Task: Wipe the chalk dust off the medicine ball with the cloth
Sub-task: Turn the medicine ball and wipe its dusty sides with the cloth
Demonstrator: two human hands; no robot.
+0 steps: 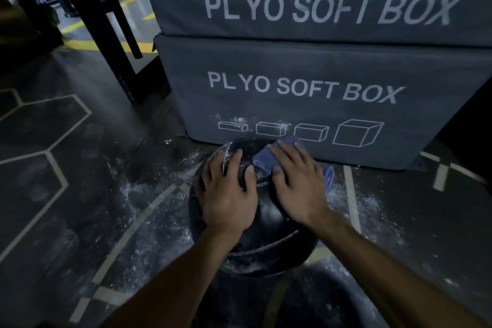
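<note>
The left hand (229, 194) lay flat, steadying the medicine ball (266, 224), likely heavy and slick; the right hand (298, 189) pressed the soft cloth (263, 160) flat on top.

Black medicine ball (269, 217); blue cloth (262, 161); grey boxes (306, 61).

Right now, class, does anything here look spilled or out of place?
Yes. White chalk dust is scattered over the dark floor around the medicine ball, with smudges on the lower plyo soft box. Nothing looks damaged.
</note>
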